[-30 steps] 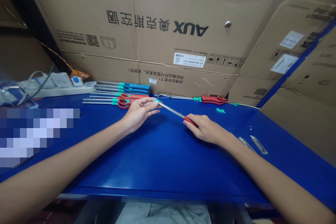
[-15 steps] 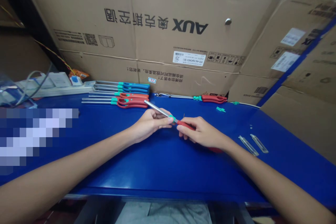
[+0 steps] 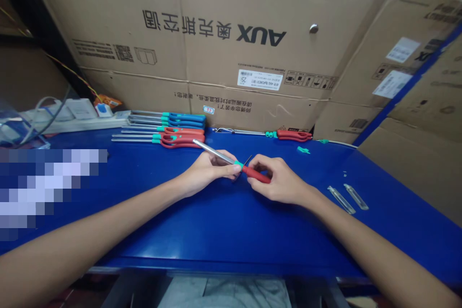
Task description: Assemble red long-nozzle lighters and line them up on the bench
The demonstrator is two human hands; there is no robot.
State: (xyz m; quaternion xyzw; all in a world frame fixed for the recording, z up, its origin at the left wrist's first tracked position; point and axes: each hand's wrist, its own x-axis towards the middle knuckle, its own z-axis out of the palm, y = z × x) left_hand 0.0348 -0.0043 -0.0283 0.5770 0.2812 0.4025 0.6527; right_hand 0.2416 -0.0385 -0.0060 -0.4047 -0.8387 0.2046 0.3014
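Note:
Between my hands is a long-necked lighter with a silver metal tube (image 3: 214, 151), a green collar (image 3: 238, 164) and a red handle (image 3: 257, 174). My left hand (image 3: 205, 171) is closed round the tube near the collar, thumb on top. My right hand (image 3: 276, 179) has its fingers and thumb curled at the red handle, whose far end the palm partly hides. A thin dark strip (image 3: 248, 159) sticks up between the two hands; where it joins is hidden.
Several red and blue lighters (image 3: 182, 130) lie stacked at the back left beside a power strip (image 3: 83, 122). Against the cardboard (image 3: 216, 67) lies another red lighter (image 3: 294, 135). To the right are a green plastic piece (image 3: 303, 150) and two clear tanks (image 3: 348, 198) on the blue table (image 3: 202, 236).
The lighter's tube tip has shifted slightly left. My right fingers have changed their grip on the handle, and the dark strip shows more. A red part under my right wrist no longer shows.

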